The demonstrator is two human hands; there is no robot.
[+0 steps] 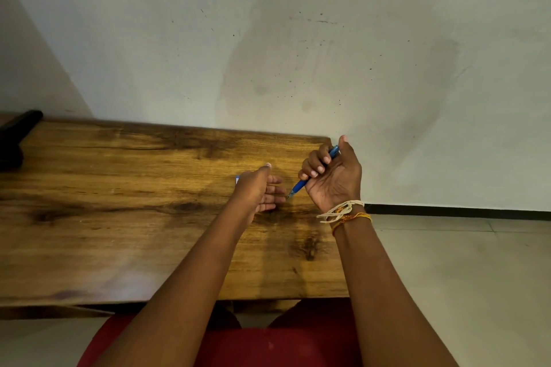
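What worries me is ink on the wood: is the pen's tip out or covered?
Out. The blue pen, gripped in the right hand, ends in a thin bare point with no cap over it.

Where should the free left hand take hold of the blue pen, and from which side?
Probably the bare lower barrel of the blue pen, just above the tip, approached from the left hand side. The right hand has its grip round the middle, and the tip end slants down toward the left palm.
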